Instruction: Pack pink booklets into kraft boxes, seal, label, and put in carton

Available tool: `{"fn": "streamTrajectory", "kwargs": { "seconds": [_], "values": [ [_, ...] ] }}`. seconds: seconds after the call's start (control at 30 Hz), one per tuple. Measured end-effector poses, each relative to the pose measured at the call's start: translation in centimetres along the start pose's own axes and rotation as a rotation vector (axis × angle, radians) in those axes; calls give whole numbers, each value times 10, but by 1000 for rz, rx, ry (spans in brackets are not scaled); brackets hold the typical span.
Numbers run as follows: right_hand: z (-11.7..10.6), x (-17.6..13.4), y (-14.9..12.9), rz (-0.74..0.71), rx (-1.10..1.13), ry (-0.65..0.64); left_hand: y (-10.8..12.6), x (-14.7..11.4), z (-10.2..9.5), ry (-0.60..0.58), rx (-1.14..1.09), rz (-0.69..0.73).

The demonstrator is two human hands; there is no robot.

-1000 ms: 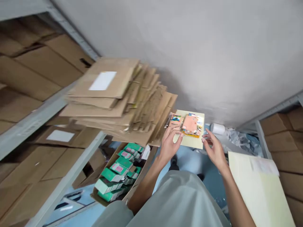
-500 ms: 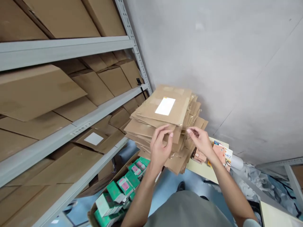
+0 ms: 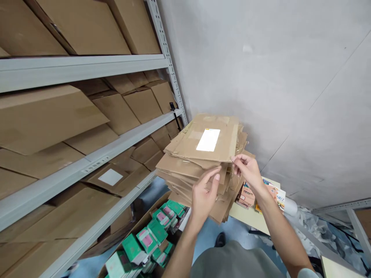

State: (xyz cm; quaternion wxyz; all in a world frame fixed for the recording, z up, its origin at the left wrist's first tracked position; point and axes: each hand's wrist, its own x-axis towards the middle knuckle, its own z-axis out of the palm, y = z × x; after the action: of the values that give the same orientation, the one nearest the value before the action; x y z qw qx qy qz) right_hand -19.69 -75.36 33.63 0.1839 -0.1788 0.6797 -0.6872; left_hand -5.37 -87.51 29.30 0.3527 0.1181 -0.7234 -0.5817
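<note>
A tall stack of flattened cardboard boxes (image 3: 176, 170) stands in front of me. The top flattened box (image 3: 188, 143) bears a white label (image 3: 208, 139) and strips of clear tape. My right hand (image 3: 247, 170) pinches at the near right corner of this top piece, thumb and forefinger pressed together. My left hand (image 3: 205, 192) is just below the near edge, its fingers curved and the thumb a little apart from them. Nothing shows between the left fingers, and whether their tips touch the cardboard is hard to tell.
Metal shelving (image 3: 124, 141) packed with brown cartons runs along the left. Below it stands an open carton of green boxes (image 3: 146, 235). Right of the stack, a pale table (image 3: 252, 218) carries printed packs (image 3: 246, 197) and a white roll (image 3: 290, 206). A grey wall (image 3: 261, 77) rises behind.
My right hand has come to the near right corner of the top piece. My left hand has moved slightly right, its fingers nearer together. The view has shifted, so the stack appears lower.
</note>
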Motion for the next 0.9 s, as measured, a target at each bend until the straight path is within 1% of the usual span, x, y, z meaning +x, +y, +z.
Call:
{"fn": "streamTrajectory", "kwargs": {
  "seconds": [0.07,0.1,0.13,0.2,0.27,0.33,0.37,0.43,0.53,0.67,0.7,0.77,0.83,0.87,0.9],
  "values": [
    [-10,-19,-8,-23,-1,28,5,-9,10,-66,-239,-189],
    [-15,-29,-10,-31,-3,43,7,-13,16,-84,-359,-261],
    [-21,-39,-12,-35,-5,60,8,-17,22,-81,-464,-309],
    [-33,-59,-12,-28,-12,84,10,-21,36,3,-596,-353],
    [-45,-76,-9,1,-20,78,11,-23,48,140,-610,-367],
    [-56,-90,-5,26,-18,66,12,-23,59,229,-555,-375],
    [-62,-96,-4,30,-13,64,12,-24,64,240,-526,-376],
    [-72,-106,-2,19,-3,78,12,-25,73,217,-492,-368],
    [-88,-121,2,-5,2,108,18,-30,87,141,-450,-333],
    [-110,-136,16,-21,55,151,36,-39,105,0,-367,-229],
    [-116,-138,21,-36,81,184,41,-39,109,-66,-330,-187],
    [-129,-138,31,-86,136,277,48,-36,118,-269,-230,-67],
    [-143,-138,39,-144,175,379,45,-30,126,-470,-137,76],
    [-151,-138,43,-170,186,418,41,-27,130,-463,-116,112],
    [-158,-138,46,-190,190,451,34,-25,133,-457,-122,107]
  ]
}}
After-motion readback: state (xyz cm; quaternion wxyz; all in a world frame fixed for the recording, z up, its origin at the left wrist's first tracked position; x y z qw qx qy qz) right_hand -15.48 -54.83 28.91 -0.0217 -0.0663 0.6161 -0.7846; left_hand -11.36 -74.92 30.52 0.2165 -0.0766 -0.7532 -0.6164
